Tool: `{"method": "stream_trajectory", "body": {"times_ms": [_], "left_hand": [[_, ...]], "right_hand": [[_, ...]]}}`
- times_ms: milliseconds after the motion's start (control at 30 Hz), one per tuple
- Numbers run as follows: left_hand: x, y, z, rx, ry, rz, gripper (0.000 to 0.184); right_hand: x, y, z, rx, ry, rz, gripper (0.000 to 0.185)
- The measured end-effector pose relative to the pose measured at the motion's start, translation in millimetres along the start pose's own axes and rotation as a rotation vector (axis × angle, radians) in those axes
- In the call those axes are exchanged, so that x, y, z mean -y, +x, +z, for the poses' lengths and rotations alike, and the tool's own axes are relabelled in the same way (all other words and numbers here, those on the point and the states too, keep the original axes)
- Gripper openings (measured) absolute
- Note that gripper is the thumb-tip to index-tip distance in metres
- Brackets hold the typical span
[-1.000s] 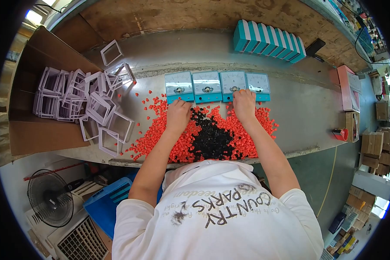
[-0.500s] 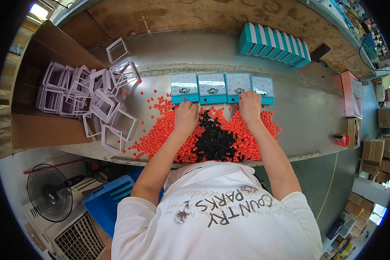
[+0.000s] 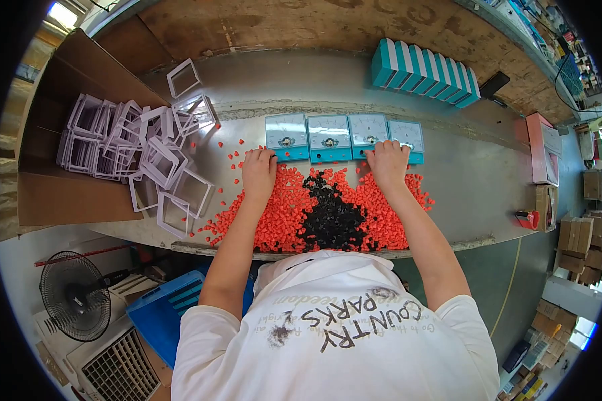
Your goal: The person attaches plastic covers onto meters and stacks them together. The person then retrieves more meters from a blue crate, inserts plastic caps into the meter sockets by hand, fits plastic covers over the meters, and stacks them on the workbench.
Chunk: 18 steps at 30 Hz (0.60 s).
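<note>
The left hand (image 3: 259, 172) has its fingertips at the lower left corner of the first meter (image 3: 286, 127); the right hand (image 3: 389, 166) covers the bottom edges of the third meter (image 3: 366, 127) and fourth meter (image 3: 408, 137). Fingers hide whether either grip pinches something small, so I cannot tell. Four meters sit abreast on the counter (image 3: 471, 174), seemingly so both hands reach all. Red pieces (image 3: 281, 210) flank black pieces (image 3: 331, 220) just below, handy yet mostly sorted. Frames (image 3: 108, 137) spill from a carton (image 3: 77, 206) leftward; teal cases (image 3: 421, 72) stand behind, apparently kept aside.
</note>
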<state>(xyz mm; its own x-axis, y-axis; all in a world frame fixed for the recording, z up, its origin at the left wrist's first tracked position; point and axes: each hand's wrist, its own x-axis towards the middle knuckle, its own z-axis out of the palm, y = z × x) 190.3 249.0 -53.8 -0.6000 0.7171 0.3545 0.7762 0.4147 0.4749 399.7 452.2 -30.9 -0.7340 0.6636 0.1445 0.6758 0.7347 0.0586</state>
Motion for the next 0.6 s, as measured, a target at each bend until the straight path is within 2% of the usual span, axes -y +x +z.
{"method": "stream_trajectory", "body": {"times_ms": [67,133,233,300,367,433,467,500,567,600], "left_hand": [[1,0,2,0.012,0.043,0.023,0.011],[3,1,2,0.006,0.106,0.081,0.014],[3,3,2,0.036,0.148,0.038,0.017],[3,2,2,0.03,0.142,0.035,0.016],[2,1,2,0.028,0.135,0.028,0.016],[1,0,3,0.006,0.115,0.084,0.014],[0,-1,3,0.008,0.115,0.082,0.014],[0,-1,4,-0.001,0.11,0.118,0.013],[-4,-1,3,-0.012,0.108,0.154,0.013],[-6,-1,1,0.007,0.09,0.123,0.014]], "right_hand": [[-1,-1,6,-0.178,-0.027,-0.134,0.021],[-4,0,9,-0.168,-0.043,-0.153,0.02],[-4,4,2,-0.037,-0.013,-0.082,0.022],[-2,4,-10,0.215,0.043,0.028,0.025],[5,-6,-8,0.214,0.107,0.032,0.027],[14,-19,1,0.052,0.217,-0.149,0.024],[19,-23,7,0.045,0.228,-0.201,0.014],[24,-26,12,0.046,0.229,-0.201,0.014],[33,-30,20,-0.114,0.309,-0.284,0.013],[35,-31,21,-0.048,0.304,-0.291,0.009]]}}
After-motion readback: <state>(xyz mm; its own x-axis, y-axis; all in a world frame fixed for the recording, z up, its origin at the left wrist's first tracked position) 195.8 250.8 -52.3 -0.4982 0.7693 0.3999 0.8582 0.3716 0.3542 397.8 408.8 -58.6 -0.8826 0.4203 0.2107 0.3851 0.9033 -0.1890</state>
